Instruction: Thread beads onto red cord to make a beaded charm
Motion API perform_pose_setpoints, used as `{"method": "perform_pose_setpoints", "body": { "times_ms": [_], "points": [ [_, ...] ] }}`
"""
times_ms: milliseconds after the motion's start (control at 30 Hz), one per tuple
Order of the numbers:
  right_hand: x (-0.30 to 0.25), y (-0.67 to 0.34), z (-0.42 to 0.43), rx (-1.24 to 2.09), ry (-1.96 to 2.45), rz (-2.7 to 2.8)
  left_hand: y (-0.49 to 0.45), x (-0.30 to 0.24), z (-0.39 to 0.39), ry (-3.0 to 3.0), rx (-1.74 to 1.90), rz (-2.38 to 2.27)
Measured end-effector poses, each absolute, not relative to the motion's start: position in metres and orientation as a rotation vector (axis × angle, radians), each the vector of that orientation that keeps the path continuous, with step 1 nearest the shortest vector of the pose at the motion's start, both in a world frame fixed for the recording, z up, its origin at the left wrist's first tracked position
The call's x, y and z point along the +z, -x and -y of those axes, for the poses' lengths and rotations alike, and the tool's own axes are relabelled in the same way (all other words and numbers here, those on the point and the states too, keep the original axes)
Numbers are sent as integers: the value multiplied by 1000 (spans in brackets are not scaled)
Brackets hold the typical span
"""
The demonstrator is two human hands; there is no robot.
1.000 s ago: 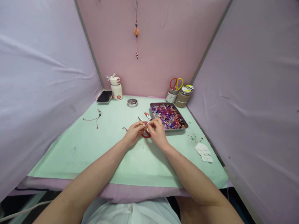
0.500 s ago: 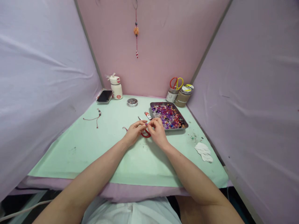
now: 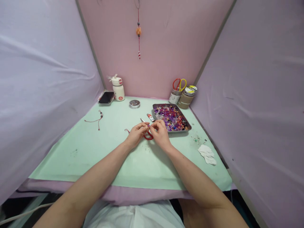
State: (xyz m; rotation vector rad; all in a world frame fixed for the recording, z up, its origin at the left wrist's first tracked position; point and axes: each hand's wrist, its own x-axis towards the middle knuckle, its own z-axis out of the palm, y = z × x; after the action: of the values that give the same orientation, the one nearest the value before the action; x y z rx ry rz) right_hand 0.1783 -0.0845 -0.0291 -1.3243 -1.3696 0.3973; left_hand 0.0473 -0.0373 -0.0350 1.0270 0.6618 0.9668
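Observation:
My left hand (image 3: 137, 133) and my right hand (image 3: 160, 133) meet fingertip to fingertip over the table. Between them is a small purple bead (image 3: 148, 125), pinched by the fingers of both hands. A dark red cord (image 3: 127, 130) with a looped end sticks out behind my left hand; where it runs under the hand is hidden. Beneath the hands lies a pair of scissors with red handles (image 3: 148, 136), its blades partly covered. Right beside my right hand stands a metal tray (image 3: 178, 131) full of mixed purple, red, clear and orange beads (image 3: 171, 117).
A small tube (image 3: 150, 117) lies by the tray. Behind stand a round bead container (image 3: 134, 104), a white bottle (image 3: 118, 90), a phone (image 3: 106, 98), and jars (image 3: 186, 99), one holding scissors. A beaded cord (image 3: 100, 117) lies left, a white tissue (image 3: 207, 154) right. A beaded pendant (image 3: 138, 31) hangs behind.
Hardly anything differs. The purple bead between my fingertips has shifted very slightly; both hands keep their place.

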Motion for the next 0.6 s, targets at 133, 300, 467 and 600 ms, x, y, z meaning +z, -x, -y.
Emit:
{"method": "perform_pose_setpoints", "body": {
  "times_ms": [133,300,467,600],
  "points": [
    [-28,-180,84,405,1322,1346,-48,-34,38,-999,966,-665],
    [-16,-190,90,327,1258,1383,-47,-29,39,-914,989,-633],
    [-5,-201,97,403,1178,1788,-43,-28,32,-749,1019,-641],
    [-9,-197,98,444,1215,1841,-40,-29,27,-702,1001,-616]
  ]
}}
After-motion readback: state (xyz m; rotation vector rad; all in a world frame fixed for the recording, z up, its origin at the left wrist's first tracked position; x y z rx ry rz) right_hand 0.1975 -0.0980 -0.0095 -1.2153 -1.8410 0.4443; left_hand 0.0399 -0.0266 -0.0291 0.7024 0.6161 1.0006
